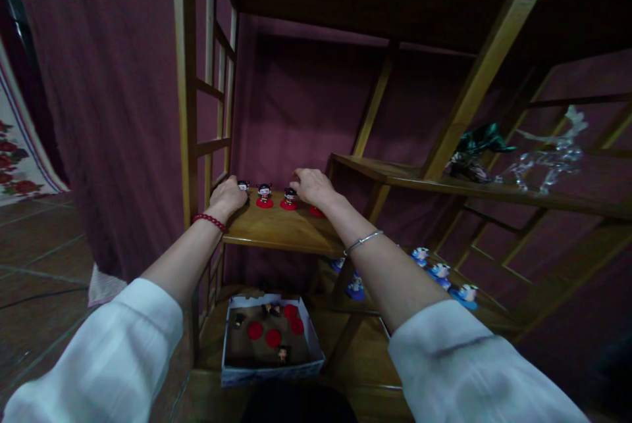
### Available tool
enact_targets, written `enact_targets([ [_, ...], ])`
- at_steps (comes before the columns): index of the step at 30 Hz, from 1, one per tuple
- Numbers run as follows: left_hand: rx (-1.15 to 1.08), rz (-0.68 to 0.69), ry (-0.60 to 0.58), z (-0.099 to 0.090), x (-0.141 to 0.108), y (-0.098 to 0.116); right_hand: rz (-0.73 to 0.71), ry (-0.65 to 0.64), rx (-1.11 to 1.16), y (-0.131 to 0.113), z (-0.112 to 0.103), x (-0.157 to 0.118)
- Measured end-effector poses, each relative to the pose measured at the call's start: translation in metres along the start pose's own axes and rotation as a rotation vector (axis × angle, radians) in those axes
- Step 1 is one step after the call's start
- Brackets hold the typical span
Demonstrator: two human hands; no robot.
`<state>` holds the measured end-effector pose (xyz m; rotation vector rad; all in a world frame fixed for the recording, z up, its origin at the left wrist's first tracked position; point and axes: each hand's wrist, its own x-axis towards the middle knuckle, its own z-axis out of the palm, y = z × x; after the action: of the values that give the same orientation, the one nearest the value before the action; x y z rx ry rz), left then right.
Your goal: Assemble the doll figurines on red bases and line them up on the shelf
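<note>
A row of small figurines with black hair buns and round red bases stands on a wooden shelf (pixel 276 233). My left hand (pixel 228 198), with a red bead bracelet, is closed at the leftmost figurine (pixel 243 186), partly covering it. Beside it, apart from both hands, is another figurine (pixel 264 194). A third figurine (pixel 289 198) stands just left of my right hand (pixel 313 186). That hand, wearing a silver bangle, has curled fingers; what they hold is hidden. A red base (pixel 316 211) shows partly below it.
Below, a shallow open box (pixel 272 370) holds several red discs and small figures. Blue-based figurines (pixel 439 272) stand on a lower right shelf. A higher right shelf (pixel 395 176) bears a clear glass animal (pixel 548 160) and a green ornament (pixel 476 147). Wooden lattice (pixel 187 114) borders the left.
</note>
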<state>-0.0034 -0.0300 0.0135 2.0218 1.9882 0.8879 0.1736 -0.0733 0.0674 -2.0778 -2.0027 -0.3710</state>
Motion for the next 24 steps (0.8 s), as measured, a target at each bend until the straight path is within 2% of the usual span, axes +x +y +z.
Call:
enact_targets([
  [4,0.005,-0.001,0.002,-0.001,-0.001,0.001,0.081,-0.092,-0.122,0.008,-0.01,0.0],
  [9,-0.01,-0.005,0.006,0.001,0.0,-0.001,0.16,-0.24,-0.168,0.02,-0.001,0.002],
  [15,-0.005,-0.002,0.007,0.003,0.002,-0.002,0.138,-0.255,-0.138,0.032,0.014,0.006],
  [24,0.005,-0.005,0.001,0.0,0.0,0.002,0.086,-0.266,-0.154,0.027,0.012,0.007],
])
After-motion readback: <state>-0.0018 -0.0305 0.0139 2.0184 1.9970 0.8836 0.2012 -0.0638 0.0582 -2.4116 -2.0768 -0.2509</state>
